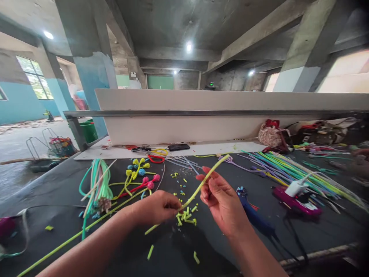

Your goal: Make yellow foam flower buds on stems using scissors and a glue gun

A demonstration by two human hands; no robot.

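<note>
A yellow-green pipe cleaner point(193, 195) runs slantwise between my two hands above the dark table. My left hand point(161, 207) is closed around its lower part, and a short end sticks out below the fingers. My right hand point(220, 200) pinches it higher up between thumb and fingers, with the tip pointing up and right. Underneath lie several short cut yellow-green pieces point(187, 217). To the left are pipe-cleaner stems with yellow pompom ends point(140, 165) and pink ones point(150, 184). A long yellow-green pipe cleaner point(69, 240) lies by my left forearm.
A green and white bundle point(100, 188) stands at left. On the right lie a blue-handled tool point(256, 217) with a cord, a magenta power strip point(308, 207) with a white plug, and many coloured strands point(305, 173). A phone point(178, 147) rests before the white partition point(184, 130).
</note>
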